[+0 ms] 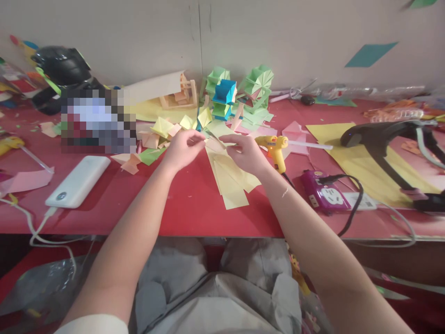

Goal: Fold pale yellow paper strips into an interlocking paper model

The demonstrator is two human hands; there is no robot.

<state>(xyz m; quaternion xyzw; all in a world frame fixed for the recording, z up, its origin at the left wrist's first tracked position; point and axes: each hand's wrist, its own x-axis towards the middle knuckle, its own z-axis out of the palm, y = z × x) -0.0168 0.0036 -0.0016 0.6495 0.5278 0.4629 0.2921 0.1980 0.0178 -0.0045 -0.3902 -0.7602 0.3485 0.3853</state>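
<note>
My left hand [185,148] hovers over the middle of the red table, fingers loosely curved and a gap between thumb and forefinger. Folded yellow and peach paper pieces [162,126] lie just beyond it. Facing it, my right hand [245,152] has its forefinger stretched out and thumb apart. I see nothing held in either hand. Pale yellow paper strips [231,185] fan out beneath and between the hands. Behind them stands a blue and green folded paper model [223,99]. A yellow hot glue gun [277,150] lies right beside my right hand.
Green paper wheels [259,82] stand near the wall. At left are a white power bank [78,182] with a cable and a black object [62,67]. To the right sit a purple power socket [325,191], yellow paper [320,134] and a black head strap [378,148].
</note>
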